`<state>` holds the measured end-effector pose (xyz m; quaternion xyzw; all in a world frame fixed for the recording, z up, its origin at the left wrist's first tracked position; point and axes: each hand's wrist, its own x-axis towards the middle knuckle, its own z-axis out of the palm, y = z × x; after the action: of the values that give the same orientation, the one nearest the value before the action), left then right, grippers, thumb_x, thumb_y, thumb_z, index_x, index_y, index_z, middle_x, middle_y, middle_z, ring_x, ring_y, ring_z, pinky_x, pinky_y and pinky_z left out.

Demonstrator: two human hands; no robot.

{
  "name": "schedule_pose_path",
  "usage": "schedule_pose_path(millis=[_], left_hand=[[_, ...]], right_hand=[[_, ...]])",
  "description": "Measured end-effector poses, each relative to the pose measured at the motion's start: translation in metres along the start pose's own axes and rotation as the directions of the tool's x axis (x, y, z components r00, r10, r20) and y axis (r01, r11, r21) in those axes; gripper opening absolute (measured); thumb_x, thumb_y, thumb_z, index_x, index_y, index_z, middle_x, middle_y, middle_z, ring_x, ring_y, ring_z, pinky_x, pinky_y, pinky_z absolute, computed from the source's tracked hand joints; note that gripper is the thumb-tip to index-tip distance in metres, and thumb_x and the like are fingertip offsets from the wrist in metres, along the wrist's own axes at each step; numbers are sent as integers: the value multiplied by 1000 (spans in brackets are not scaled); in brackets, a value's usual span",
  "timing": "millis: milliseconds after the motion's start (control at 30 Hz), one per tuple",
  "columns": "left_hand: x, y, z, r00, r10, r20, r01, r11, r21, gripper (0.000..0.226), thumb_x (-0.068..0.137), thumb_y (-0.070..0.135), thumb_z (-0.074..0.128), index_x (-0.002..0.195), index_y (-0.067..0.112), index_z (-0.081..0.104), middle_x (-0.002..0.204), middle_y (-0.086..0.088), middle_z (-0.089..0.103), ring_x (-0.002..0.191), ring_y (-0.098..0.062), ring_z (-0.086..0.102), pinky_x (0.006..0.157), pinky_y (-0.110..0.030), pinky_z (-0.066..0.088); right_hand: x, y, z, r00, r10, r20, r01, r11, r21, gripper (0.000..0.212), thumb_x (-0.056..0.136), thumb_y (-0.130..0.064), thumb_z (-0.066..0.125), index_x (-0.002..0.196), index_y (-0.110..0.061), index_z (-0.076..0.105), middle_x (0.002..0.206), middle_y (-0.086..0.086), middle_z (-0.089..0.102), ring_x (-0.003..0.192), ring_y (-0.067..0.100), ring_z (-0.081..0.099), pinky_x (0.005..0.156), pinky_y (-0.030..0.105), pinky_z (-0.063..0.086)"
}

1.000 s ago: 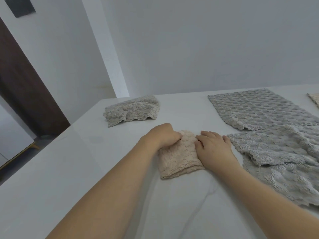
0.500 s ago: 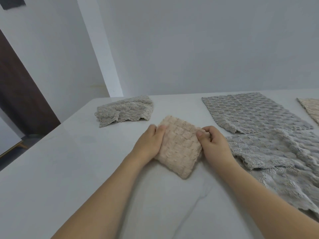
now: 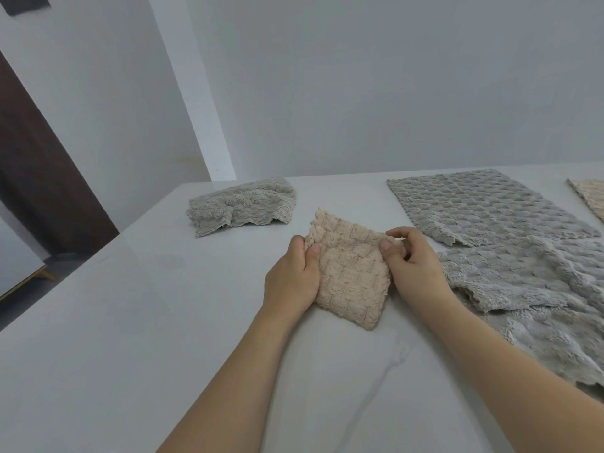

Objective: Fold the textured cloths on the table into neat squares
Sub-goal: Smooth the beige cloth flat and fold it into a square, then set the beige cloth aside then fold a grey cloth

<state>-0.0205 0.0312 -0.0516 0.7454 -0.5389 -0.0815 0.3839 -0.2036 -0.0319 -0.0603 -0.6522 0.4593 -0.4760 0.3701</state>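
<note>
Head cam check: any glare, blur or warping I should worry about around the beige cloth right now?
Head view: soft, even light, no glare on the table; only faint shadows under both hands. The beige cloth and its weave read sharp, as do the left hand and right hand. Wide-angle warp tilts the walls and stretches the forearms near the bottom edge.

Five cloths on the one table: two beige, three grey. One beige cloth is folded; the other shows only an edge. One folded grey, two grey spread open. Two hands.
</note>
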Motion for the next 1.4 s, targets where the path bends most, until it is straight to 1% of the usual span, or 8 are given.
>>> schedule_pose_path(millis=[200, 333, 533, 733, 833, 1000, 1200, 1400], left_hand=[[2, 3, 1, 999, 10, 36, -13, 996, 84, 27, 104, 42, 31, 93, 18, 37, 77, 5, 55, 82, -28, 56, 69, -37, 38], [5, -9, -17, 999, -10, 51, 12, 999, -44, 29, 103, 42, 35, 81, 23, 35, 75, 7, 51, 78, -24, 53, 67, -36, 36], [8, -83, -90, 980, -175, -99, 166, 981, -98, 29, 96, 35, 36, 71, 18, 36, 69, 4, 49, 70, -21, 47, 62, -37, 33], [17, -169, -165, 929, -291, -230, 309, 950, 43, 25, 93, 29, 34, 77, 11, 43, 76, -4, 56, 73, -23, 52, 65, -37, 38], [29, -211, -195, 899, -336, -280, 379, 918, 114, 26, 95, 31, 37, 80, 13, 50, 76, -1, 58, 72, -21, 54, 63, -35, 38], [55, -264, -230, 858, -350, -375, 410, 908, 91, 27, 97, 35, 45, 84, 14, 57, 79, -2, 60, 77, -23, 57, 64, -37, 42], [92, -305, -254, 815, -324, -480, 402, 913, 65, 31, 96, 30, 52, 88, 3, 64, 84, -11, 65, 80, -30, 57, 67, -39, 43], [100, -327, -252, 852, -329, -407, 398, 913, 95, 31, 94, 31, 54, 79, 6, 65, 78, -8, 65, 79, -28, 59, 66, -36, 44]], right_hand=[[-3, -6, 3, 997, 79, 20, -78, 997, -11, 20, 93, -28, 59, 112, -33, 54, 104, -11, 64, 99, 14, 61, 90, 42, 50], [-7, -22, 24, 993, 115, -20, -115, 993, -2, 18, 96, -18, 54, 112, -22, 58, 94, -13, 61, 96, 16, 59, 82, 32, 45], [-9, -54, 120, 982, 153, 115, -162, 984, 74, 14, 96, -24, 48, 90, -19, 59, 85, 0, 64, 78, 20, 58, 77, 40, 51], [-11, -93, 232, 960, 94, 264, -99, 995, 3, 14, 95, -21, 45, 94, -16, 58, 79, -6, 58, 69, 10, 53, 59, 26, 42], [-11, -108, 280, 938, 49, 344, -33, 998, -53, 15, 92, -21, 45, 94, -15, 59, 85, -1, 62, 83, 22, 60, 76, 39, 51], [0, -124, 348, 902, 31, 430, 38, 988, -151, 21, 89, -29, 44, 102, -22, 60, 95, 0, 66, 94, 25, 61, 95, 48, 44], [24, -137, 408, 891, -38, 453, 166, 955, -247, 27, 93, -21, 40, 115, -20, 56, 100, -2, 63, 101, 24, 58, 99, 39, 40], [29, -121, 430, 900, -116, 420, 298, 868, -397, 31, 91, -21, 37, 116, -18, 55, 104, 2, 66, 103, 26, 56, 93, 37, 31]])
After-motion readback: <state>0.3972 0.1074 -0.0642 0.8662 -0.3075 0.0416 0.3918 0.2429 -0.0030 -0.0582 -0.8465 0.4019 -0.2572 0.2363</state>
